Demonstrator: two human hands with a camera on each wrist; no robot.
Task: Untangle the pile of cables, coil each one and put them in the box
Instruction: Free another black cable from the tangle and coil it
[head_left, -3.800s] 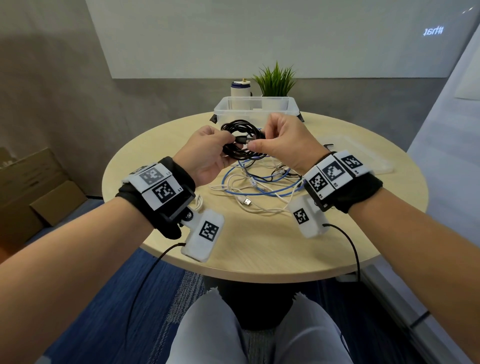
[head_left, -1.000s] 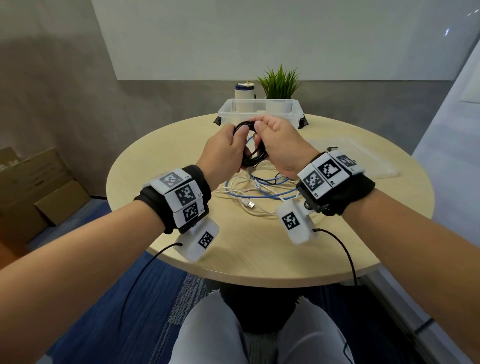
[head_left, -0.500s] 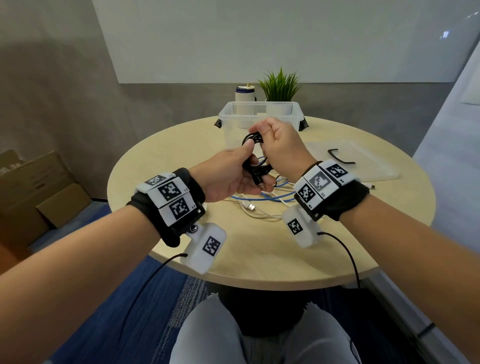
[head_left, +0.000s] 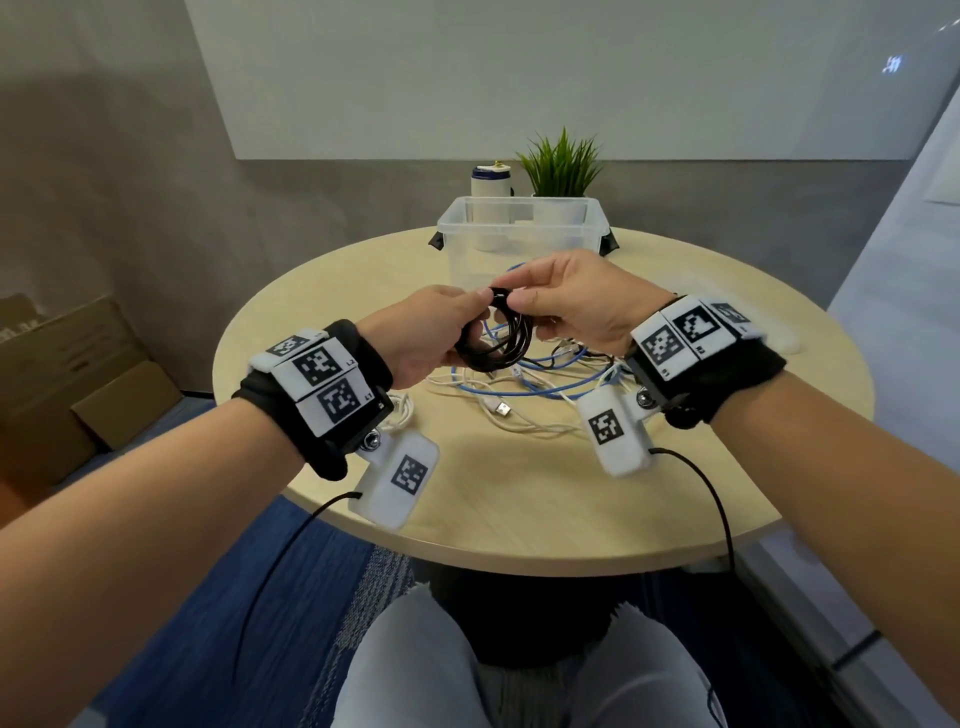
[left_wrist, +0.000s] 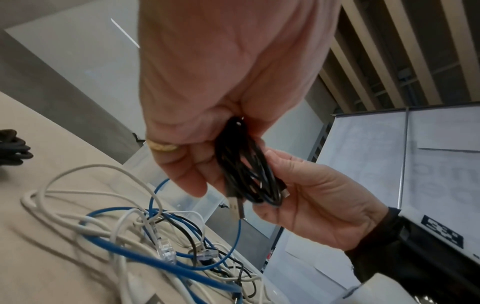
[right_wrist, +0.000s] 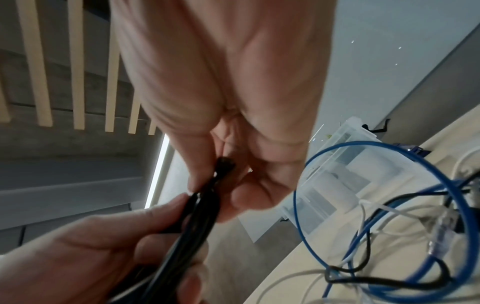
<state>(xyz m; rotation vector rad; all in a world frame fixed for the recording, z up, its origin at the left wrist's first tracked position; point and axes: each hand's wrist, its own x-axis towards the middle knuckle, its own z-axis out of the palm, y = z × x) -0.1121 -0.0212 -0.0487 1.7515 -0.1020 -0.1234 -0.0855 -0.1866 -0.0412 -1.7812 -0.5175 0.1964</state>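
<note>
Where head view hides it, left wrist shows coil's (left_wrist: 246, 174) USB plug (left_wrist: 237, 207) dangling.

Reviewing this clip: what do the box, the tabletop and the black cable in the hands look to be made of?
Box: clear, glossy plastic; the wall and bottle behind show through it.
Tabletop: pale wood-look surface, matt, faint grain; probably laminate, though veneer is possible.
Black cable: smooth rubbery or plastic jacket with slight sheen, ending in a metal plug.
</note>
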